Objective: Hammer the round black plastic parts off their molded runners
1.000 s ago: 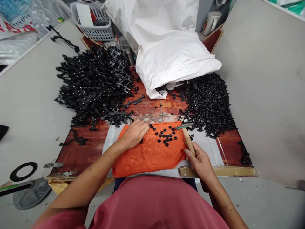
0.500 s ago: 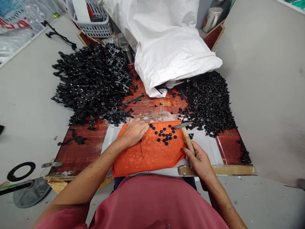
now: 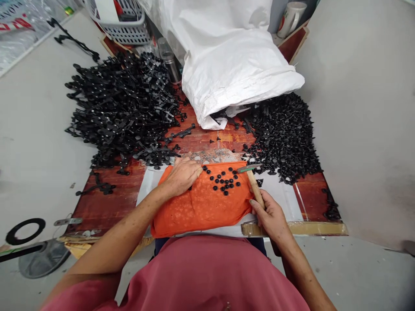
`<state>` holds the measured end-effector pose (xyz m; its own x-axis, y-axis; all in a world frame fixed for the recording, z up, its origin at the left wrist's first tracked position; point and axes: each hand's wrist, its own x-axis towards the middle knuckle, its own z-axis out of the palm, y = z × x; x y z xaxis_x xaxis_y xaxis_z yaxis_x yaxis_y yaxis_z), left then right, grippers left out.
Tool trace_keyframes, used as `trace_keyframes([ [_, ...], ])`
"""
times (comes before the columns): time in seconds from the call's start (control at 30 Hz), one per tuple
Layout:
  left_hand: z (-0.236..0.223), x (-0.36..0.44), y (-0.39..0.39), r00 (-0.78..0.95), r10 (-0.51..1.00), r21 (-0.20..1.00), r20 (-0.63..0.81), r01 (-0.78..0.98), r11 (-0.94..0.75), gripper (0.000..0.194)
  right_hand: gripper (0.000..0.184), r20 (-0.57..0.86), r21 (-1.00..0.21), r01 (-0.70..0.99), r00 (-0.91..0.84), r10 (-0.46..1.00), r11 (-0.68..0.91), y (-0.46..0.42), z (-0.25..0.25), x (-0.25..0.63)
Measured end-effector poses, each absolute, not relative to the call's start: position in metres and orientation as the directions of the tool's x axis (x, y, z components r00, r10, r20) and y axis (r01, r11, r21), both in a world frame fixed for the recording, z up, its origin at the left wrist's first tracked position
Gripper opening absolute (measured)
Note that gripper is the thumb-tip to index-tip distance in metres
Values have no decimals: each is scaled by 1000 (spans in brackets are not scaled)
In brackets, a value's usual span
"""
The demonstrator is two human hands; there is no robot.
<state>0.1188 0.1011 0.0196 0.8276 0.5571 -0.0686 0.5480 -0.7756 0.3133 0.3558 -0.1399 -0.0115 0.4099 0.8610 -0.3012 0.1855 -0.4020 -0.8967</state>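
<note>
An orange cloth (image 3: 207, 211) lies spread before me, with several small black round button-like pieces (image 3: 227, 181) scattered over its right half. At the cloth's upper left my left hand (image 3: 183, 176) is closed, its fingers curled over the far edge and gripping the fabric; the fingertips are partly hidden. My right hand (image 3: 270, 214) is wrapped round the wooden handle of a small hammer (image 3: 256, 190) by the cloth's right side. The hammer's narrow grey-green head rests at the cloth's upper right corner.
A big heap of black branched plastic strips (image 3: 123, 108) sits at the left, and a pile of small black pieces (image 3: 287, 138) at the right. Between them a white sack (image 3: 233, 77) hangs down. Behind stand a grey basket (image 3: 126, 32), a metal flask (image 3: 171, 67) and a mug (image 3: 290, 19).
The camera view has shifted slightly, so the scene slides a little up and left. Both hands, the hammer and the pieces on the cloth hold their places.
</note>
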Motion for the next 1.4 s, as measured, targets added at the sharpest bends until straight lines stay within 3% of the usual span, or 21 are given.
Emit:
trace_keyframes([
  [0.13,25,121,104,830,547,291,-111,553,-780,43,46,-340,-901,137,368,865,-413,-142,-6,356],
  [0.23,29,122,105,850,510,247,-134,527,-813,42,45,-233,-858,349,387,892,-376,-141,7,359],
  [0.37,31,123,106,860,488,218,-150,511,-832,42,46,-73,-678,680,316,946,-280,-127,32,361],
  [0.53,31,125,106,862,487,294,-138,505,-811,42,52,-63,-515,845,131,989,-145,-87,48,344],
  [0.77,25,123,111,864,482,376,-144,498,-781,40,55,-65,-301,948,86,994,-102,-61,40,328],
  [0.9,22,121,111,856,500,383,-134,510,-770,40,55,19,-338,936,107,994,-95,-65,46,329],
  [1.03,23,121,110,855,499,380,-141,512,-771,41,55,-103,-224,970,71,992,-93,-65,45,327],
  [1.17,22,122,109,856,496,361,-143,512,-779,42,56,-85,-242,967,67,994,-86,-61,44,325],
  [1.3,22,121,109,847,505,356,-164,528,-771,40,54,-165,-162,980,87,983,-114,-54,48,325],
  [1.4,31,115,110,844,514,431,-157,526,-733,35,55,-153,-129,987,75,985,-95,-48,51,329],
])
